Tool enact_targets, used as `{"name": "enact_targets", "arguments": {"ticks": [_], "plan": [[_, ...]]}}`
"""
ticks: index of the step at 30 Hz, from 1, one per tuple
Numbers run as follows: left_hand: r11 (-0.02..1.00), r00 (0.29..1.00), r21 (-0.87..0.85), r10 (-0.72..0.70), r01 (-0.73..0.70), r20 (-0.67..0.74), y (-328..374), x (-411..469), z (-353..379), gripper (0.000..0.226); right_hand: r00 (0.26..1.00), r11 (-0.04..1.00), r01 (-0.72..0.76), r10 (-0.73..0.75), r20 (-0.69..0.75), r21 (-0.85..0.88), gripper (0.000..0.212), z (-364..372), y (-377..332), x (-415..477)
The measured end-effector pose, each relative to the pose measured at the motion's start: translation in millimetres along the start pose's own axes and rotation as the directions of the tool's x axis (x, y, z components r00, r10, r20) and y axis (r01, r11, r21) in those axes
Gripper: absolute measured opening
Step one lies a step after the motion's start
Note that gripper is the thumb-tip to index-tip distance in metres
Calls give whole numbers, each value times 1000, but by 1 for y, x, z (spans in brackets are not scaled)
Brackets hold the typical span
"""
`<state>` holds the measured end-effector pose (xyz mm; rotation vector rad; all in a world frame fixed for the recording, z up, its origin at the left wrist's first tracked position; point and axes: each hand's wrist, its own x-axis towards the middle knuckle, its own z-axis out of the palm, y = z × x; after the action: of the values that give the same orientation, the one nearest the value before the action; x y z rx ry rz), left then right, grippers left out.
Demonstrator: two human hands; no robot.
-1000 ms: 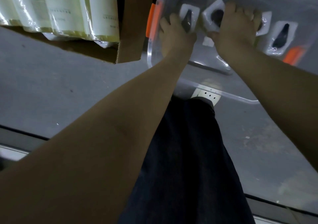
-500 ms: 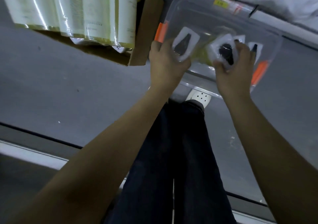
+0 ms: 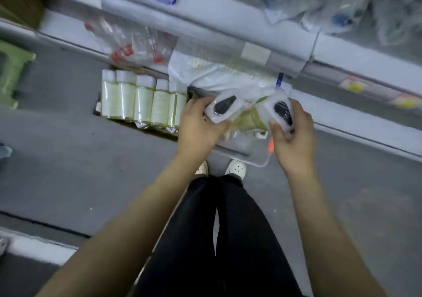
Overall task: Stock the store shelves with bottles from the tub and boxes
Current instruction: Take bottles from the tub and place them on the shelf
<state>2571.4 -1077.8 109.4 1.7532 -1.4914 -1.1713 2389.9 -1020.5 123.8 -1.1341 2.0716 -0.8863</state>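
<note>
Your left hand has its fingers curled round the first bottle. Your right hand clamps its fingers on the second bottle. Both bottles are grasped and held just above the tub.

Each has a squarish white cap with a glossy black teardrop inset, a yellow-green body and a skin of clear film (the blur hides any label). The tub is clear, hard plastic with rounded corners and an orange latch. I cannot tell what else lies in it.

Left of the tub sits a brown cardboard box. It holds a row of shrink-wrapped bottles, pale green with white caps and shiny with film. Beyond the tub, a crumpled white plastic bag lies under the smooth grey shelf edge. On the near side of the tub, your white perforated shoes stand on the matte grey floor.
</note>
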Motion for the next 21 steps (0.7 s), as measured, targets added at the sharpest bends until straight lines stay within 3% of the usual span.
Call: {"name": "enact_targets", "arguments": {"ticks": [5,9,14,21], "plan": [[984,984,-26,176,-176,15,95,-8,-57,55,981,984,168,-162,-104,58,56,-60,-82,-7],[951,952,-42,307,-307,-8,169,-14,-91,55,928,933,356,-346,-142,51,50,-106,-143,-5],[908,913,-101,409,-408,-7,238,-21,-127,51,861,869,491,-473,-188,63,46,-158,-196,-7],[766,872,-428,470,-480,-137,323,-44,-154,46,749,765,622,-517,-414,170,36,-207,-258,-29]]}}
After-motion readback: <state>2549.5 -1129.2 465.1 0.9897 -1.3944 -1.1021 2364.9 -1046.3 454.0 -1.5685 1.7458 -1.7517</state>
